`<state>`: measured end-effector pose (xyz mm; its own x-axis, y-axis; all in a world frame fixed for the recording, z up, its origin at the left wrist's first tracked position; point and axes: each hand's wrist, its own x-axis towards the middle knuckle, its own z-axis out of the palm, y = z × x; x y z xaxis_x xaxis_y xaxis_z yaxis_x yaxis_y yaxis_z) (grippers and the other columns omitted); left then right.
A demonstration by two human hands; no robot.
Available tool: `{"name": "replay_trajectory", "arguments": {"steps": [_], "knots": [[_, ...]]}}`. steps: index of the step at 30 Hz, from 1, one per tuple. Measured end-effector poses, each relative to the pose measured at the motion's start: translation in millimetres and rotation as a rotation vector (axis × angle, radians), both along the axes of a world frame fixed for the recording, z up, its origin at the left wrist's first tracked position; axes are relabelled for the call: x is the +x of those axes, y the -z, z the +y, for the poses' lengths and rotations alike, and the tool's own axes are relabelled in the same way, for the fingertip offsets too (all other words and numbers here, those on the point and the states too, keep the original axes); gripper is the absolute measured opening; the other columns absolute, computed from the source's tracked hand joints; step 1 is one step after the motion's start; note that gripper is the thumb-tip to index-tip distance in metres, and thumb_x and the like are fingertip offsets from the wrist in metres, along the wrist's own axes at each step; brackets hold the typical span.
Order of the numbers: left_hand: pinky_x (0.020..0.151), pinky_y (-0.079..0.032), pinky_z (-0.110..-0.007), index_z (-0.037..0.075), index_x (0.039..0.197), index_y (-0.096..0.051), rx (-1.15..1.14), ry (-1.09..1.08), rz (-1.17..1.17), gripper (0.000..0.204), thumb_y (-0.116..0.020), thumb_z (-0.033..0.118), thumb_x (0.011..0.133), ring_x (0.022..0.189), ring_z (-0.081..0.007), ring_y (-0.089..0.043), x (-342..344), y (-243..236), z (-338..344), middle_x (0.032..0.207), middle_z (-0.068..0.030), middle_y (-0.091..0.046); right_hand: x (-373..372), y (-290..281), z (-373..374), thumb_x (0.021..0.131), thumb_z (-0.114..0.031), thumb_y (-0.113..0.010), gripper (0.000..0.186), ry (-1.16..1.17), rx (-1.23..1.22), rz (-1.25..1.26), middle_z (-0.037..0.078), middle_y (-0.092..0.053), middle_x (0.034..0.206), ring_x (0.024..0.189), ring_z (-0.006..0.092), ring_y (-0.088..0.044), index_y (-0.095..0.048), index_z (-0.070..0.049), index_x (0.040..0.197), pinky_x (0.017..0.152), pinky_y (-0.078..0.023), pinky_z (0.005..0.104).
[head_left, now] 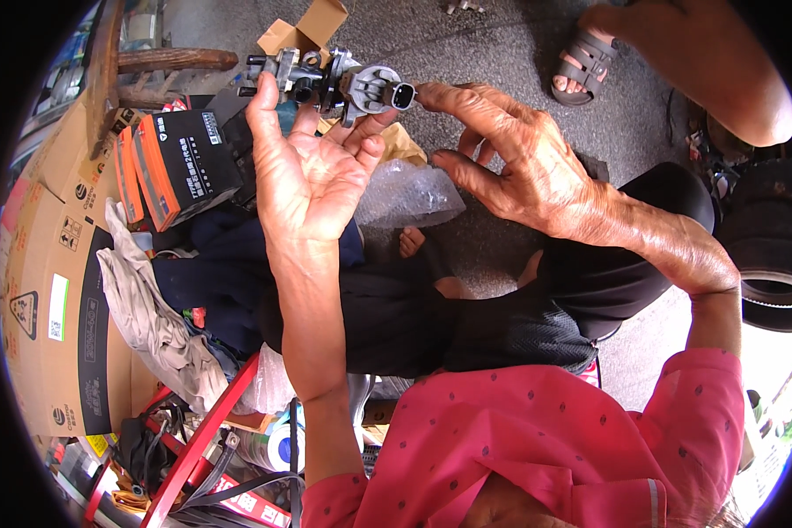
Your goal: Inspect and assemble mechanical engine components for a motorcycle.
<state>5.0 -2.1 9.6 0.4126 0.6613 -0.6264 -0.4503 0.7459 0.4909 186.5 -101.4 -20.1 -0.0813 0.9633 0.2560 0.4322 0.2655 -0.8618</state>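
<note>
A grey metal valve-like engine part point(371, 88) with a black plug socket and short pipe stubs is held up in front of me. My left hand point(312, 176), palm up, supports it from below with the thumb on its left side and the fingers partly behind it. To its right, my right hand point(528, 163) has its index fingertip at the black socket; whether it touches, I cannot tell. The right thumb is held apart from the index finger, and nothing shows between them. Beneath the part lie a piece of clear bubble wrap point(407, 195) and some brown paper.
An opened small cardboard box point(301, 33) lies on the grey floor. At left are a black and orange box point(189, 163), a large carton point(53, 290) and beige cloth point(154, 308). Another person's sandalled foot point(585, 70) is at upper right. Black tyre-like rings point(770, 238) stand at right.
</note>
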Motion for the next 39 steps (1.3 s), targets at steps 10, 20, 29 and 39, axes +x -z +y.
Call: {"name": "replay_trajectory", "arguments": {"steps": [10,20,29,39], "knots": [[0.069,-0.043,-0.032,0.015,0.112,-0.047,0.109,0.03,0.064,0.051,-0.072,0.038,0.075,0.101,-0.033,-0.049,6.0,-0.5,-5.9,0.113,-0.0155,-0.044,4.4,0.9,7.0,0.076,-0.013,-0.069,0.05,0.059,-0.069,0.003,0.016,-0.059,0.099,0.066,0.023,-0.063,-0.048,0.0,0.121,0.06,-0.052,0.0331],[0.069,-0.046,-0.032,0.013,0.11,-0.049,0.097,0.05,0.022,0.043,-0.071,0.03,0.077,0.086,-0.0251,-0.051,5.0,2.9,-7.0,0.106,-0.0164,-0.046,5.7,7.4,13.8,0.076,-0.012,-0.07,0.047,0.075,-0.068,-0.003,0.017,-0.061,0.093,0.063,0.0219,-0.063,-0.05,0.0,0.117,0.057,-0.051,0.0322],[0.07,-0.048,-0.032,0.012,0.112,-0.048,0.071,0.077,0.001,0.043,-0.069,0.028,0.078,0.083,-0.0247,-0.054,7.0,2.4,-11.9,0.107,-0.0184,-0.048,5.0,1.0,18.7,0.071,-0.02,-0.077,0.054,0.097,-0.121,-0.089,0.012,-0.059,0.088,0.059,0.0193,-0.06,-0.053,-0.001,0.116,0.054,-0.05,0.029],[0.068,-0.043,-0.029,0.014,0.102,-0.056,0.111,0.098,0.013,0.033,-0.072,0.03,0.078,0.084,-0.0154,-0.054,9.6,-3.9,-13.1,0.095,-0.0037,-0.059,5.3,5.7,22.9,0.072,-0.022,-0.078,0.05,0.1,-0.065,-0.067,0.006,-0.059,0.083,0.059,0.0086,-0.052,-0.059,0.001,0.113,0.052,-0.044,0.0232]]}}
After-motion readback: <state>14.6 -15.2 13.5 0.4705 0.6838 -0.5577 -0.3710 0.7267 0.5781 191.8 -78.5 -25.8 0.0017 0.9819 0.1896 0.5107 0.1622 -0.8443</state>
